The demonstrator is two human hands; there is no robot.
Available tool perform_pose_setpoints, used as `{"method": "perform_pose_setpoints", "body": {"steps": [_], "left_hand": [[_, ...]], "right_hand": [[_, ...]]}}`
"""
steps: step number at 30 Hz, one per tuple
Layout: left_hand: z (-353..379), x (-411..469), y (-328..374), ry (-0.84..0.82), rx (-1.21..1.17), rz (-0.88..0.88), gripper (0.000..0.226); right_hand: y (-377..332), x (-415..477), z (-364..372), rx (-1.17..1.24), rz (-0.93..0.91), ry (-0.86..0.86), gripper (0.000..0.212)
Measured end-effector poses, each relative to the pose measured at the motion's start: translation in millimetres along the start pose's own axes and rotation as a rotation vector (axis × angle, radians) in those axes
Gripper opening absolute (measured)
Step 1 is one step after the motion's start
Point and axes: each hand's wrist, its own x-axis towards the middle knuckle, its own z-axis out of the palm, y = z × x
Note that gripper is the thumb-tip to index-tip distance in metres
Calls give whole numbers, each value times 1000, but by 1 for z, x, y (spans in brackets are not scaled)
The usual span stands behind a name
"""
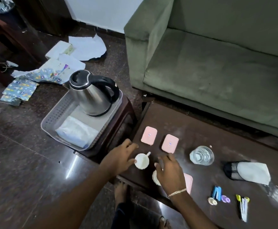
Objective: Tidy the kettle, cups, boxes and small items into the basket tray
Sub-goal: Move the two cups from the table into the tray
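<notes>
White cup (141, 161) on desk (234, 129) near left edge: small, light, rigid, likely chips if knocked. Best taken by rim or side handle. Left hand (120, 158) spread, thumb touching cup rim, not closed round it. Right hand (169, 172) loosely spread over second cup (155, 178), contact unclear. Pink boxes (149, 135) flat, probably light, pinch at edges. Glass (202, 155) probably slippery, fragile. Basket tray (52, 119) on stool (126, 113) beside desk: kettle (91, 95) upright at far end, white packet (77, 133) at near end.
</notes>
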Motion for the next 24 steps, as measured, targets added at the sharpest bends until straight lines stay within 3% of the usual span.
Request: {"method": "perform_pose_setpoints", "body": {"steps": [4,10,16,19,24], "left_hand": [[49,10,18,-144,78,-46,83],[91,18,23,-173,164,-74,81],[99,29,22,-102,257,-85,80],[89,21,20,-84,201,-89,75],[32,-9,8,35,67,-51,65]], "right_hand": [[35,-25,22,-128,96,-153,49],[48,-29,65,-242,113,-234,74],[58,-19,80,-260,84,-211,68],[56,-22,78,-268,48,-215,69],[10,-14,45,-168,-81,-80,68]]}}
